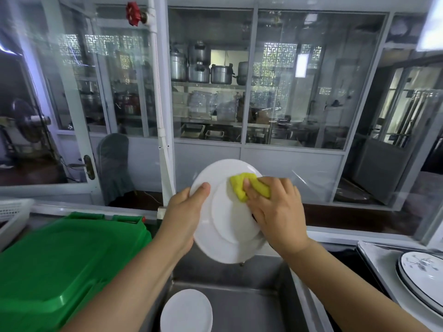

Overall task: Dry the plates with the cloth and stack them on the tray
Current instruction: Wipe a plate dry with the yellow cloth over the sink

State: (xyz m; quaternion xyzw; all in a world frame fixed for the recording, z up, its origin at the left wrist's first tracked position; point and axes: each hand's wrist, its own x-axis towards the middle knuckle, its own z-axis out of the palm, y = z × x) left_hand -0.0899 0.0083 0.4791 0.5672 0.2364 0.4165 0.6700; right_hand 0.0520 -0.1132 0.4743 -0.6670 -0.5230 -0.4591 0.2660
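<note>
I see a round white plate (225,212), smooth and glossy, held up tilted over a steel sink (239,305) with dull brushed walls. The plate's raised foot ring faces me, so I am looking at its underside. The left hand (184,212) grips the plate's left rim: the thumb lies curled over the near face, and the other fingers are hidden behind the plate. The right hand (275,207) presses a folded yellow cloth (242,185), soft and thick, against the upper right part of the plate; its fingers bend over the cloth and the thumb pinches the cloth's near edge. Both forearms reach up from the bottom of the view, wrists slightly bent inward toward each other.

Down in the sink lies a small stack of plain white plates (187,312), flat. At the right, on a pale tray (374,257), rests a stack of white plates with dark rims and a grey floral pattern (422,269). At the left sits a green plastic bin lid (62,264), shiny and ribbed, with a white plastic basket (14,212) beyond it.
</note>
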